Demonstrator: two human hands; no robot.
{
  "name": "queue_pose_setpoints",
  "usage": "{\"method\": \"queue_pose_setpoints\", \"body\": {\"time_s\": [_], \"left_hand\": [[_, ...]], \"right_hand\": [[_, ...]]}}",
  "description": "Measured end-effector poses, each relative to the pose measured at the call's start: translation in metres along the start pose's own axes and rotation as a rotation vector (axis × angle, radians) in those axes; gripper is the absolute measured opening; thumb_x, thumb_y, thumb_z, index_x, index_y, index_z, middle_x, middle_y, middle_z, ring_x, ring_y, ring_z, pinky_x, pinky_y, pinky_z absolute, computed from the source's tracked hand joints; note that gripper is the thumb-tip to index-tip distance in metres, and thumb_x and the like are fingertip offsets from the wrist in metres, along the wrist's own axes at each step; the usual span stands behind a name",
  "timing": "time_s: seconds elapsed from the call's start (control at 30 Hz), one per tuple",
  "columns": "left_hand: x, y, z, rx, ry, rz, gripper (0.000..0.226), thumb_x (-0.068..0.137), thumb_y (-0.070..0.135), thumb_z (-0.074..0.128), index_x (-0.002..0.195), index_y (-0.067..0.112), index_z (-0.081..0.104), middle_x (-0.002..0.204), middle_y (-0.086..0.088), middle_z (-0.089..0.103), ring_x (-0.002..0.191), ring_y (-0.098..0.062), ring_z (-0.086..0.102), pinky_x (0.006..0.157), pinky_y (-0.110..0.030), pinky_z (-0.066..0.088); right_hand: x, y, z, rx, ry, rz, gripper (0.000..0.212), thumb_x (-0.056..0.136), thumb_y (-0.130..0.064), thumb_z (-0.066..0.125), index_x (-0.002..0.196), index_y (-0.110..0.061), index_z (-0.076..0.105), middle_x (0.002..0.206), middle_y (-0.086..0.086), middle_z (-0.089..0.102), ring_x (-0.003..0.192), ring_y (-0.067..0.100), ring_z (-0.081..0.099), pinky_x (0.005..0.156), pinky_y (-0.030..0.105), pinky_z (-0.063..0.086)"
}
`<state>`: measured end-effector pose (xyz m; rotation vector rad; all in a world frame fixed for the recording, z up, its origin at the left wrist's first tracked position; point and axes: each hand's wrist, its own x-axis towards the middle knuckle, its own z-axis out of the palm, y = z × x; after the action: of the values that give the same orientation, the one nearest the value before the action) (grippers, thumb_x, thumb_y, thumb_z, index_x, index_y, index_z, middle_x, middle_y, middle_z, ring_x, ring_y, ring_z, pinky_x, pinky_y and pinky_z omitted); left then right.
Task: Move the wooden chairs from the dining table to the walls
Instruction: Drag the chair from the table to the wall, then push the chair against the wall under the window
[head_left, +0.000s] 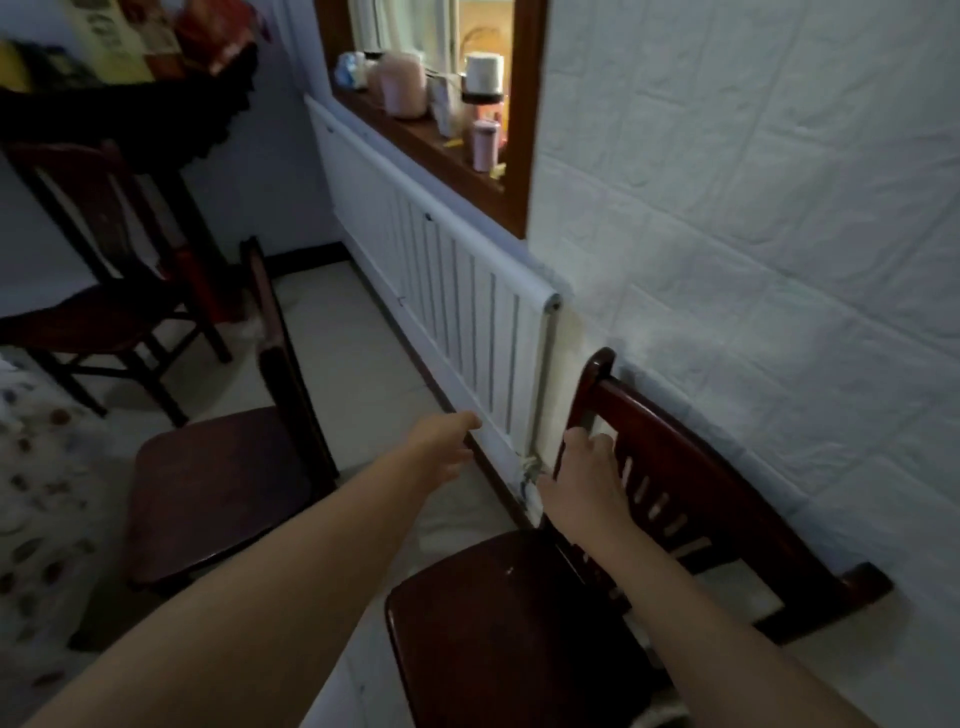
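Right hand (587, 483) on chair backrest (670, 447)

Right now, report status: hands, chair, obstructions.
Right hand grips the back of the dark wooden chair by the white wall. Left hand open, holding nothing. White radiator beside it.

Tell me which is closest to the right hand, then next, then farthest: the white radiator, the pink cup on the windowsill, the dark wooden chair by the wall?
1. Dark wooden chair by the wall: the right hand grips its backrest.
2. White radiator: just left, along the wall.
3. Pink cup: up on the windowsill, farthest.
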<state>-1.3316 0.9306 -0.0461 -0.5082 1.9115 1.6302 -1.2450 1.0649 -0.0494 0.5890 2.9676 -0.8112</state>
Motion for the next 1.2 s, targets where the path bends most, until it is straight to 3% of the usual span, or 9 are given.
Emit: {"method": "queue_pose_setpoints", "body": {"time_s": [0.07, 0.3, 0.53, 0.63, 0.73, 0.9, 1.03, 1.2], "left_hand": [[-0.007, -0.004, -0.039, -0.017, 0.031, 0.008, 0.016, 0.091, 0.021, 0.056, 0.103, 0.01, 0.055, 0.111, -0.008, 0.05, 0.089, -0.019, 0.056, 0.082, -0.036, 0.039], [-0.026, -0.024, -0.189, -0.069, 0.024, 0.003, 0.04, 0.094, 0.02, 0.053, 0.131, 0.004, 0.046, 0.127, -0.015, 0.053, 0.116, -0.027, 0.055, 0.089, -0.038, 0.04], [-0.042, -0.036, -0.329, -0.158, 0.105, 0.022, 0.035, 0.093, 0.019, 0.053, 0.125, 0.005, 0.051, 0.126, -0.013, 0.057, 0.104, -0.022, 0.056, 0.102, -0.042, 0.038], [-0.038, -0.039, -0.368, -0.182, 0.158, 0.018, 0.04, 0.092, 0.02, 0.054, 0.129, 0.006, 0.048, 0.128, -0.013, 0.057, 0.099, -0.02, 0.056, 0.101, -0.041, 0.039], [-0.028, -0.04, -0.392, -0.205, 0.196, 0.008, 0.051, 0.092, 0.019, 0.054, 0.139, 0.008, 0.039, 0.127, -0.013, 0.058, 0.098, -0.02, 0.057, 0.101, -0.042, 0.039], [0.002, -0.028, -0.405, -0.227, 0.182, 0.006, 0.057, 0.091, 0.019, 0.055, 0.143, 0.009, 0.034, 0.13, -0.015, 0.057, 0.111, -0.025, 0.058, 0.102, -0.044, 0.039], [0.039, -0.001, -0.4, -0.208, 0.155, 0.002, 0.043, 0.092, 0.021, 0.054, 0.131, 0.008, 0.044, 0.125, -0.012, 0.058, 0.107, -0.023, 0.058, 0.101, -0.043, 0.04], [0.097, 0.051, -0.387, -0.174, 0.204, 0.007, 0.031, 0.091, 0.021, 0.055, 0.12, 0.011, 0.052, 0.111, -0.009, 0.06, 0.09, -0.019, 0.059, 0.092, -0.039, 0.041]], "right_hand": [[-0.007, -0.032, 0.012, -0.002, -0.008, -0.027, 0.04, 0.089, -0.021, 0.057, 0.123, -0.008, 0.041, 0.126, 0.016, 0.039, 0.109, 0.031, 0.049, 0.084, 0.035, 0.045], [-0.036, -0.149, 0.076, -0.051, -0.081, -0.096, 0.043, 0.09, -0.023, 0.055, 0.126, -0.011, 0.036, 0.128, 0.016, 0.034, 0.111, 0.031, 0.045, 0.09, 0.039, 0.047], [-0.045, -0.248, 0.13, -0.037, -0.145, -0.208, 0.045, 0.087, -0.029, 0.061, 0.12, -0.007, 0.04, 0.124, 0.017, 0.037, 0.107, 0.031, 0.045, 0.082, 0.033, 0.041], [-0.041, -0.278, 0.144, -0.046, -0.161, -0.23, 0.056, 0.086, -0.032, 0.063, 0.128, -0.005, 0.036, 0.129, 0.019, 0.035, 0.112, 0.032, 0.045, 0.088, 0.034, 0.042], [-0.032, -0.299, 0.155, -0.048, -0.168, -0.265, 0.06, 0.088, -0.029, 0.062, 0.133, -0.005, 0.032, 0.134, 0.018, 0.032, 0.114, 0.03, 0.044, 0.09, 0.033, 0.042], [0.001, -0.322, 0.169, 0.017, -0.186, -0.299, 0.048, 0.089, -0.022, 0.061, 0.126, -0.006, 0.035, 0.13, 0.015, 0.033, 0.091, 0.016, 0.036, 0.078, 0.024, 0.034], [0.05, -0.338, 0.174, 0.014, -0.145, -0.311, 0.051, 0.089, -0.024, 0.062, 0.128, -0.007, 0.034, 0.131, 0.017, 0.033, 0.108, 0.026, 0.044, 0.079, 0.026, 0.035], [0.12, -0.355, 0.171, 0.034, -0.124, -0.312, 0.05, 0.086, -0.026, 0.064, 0.124, -0.008, 0.037, 0.129, 0.016, 0.035, 0.11, 0.028, 0.046, 0.079, 0.028, 0.038]]}}
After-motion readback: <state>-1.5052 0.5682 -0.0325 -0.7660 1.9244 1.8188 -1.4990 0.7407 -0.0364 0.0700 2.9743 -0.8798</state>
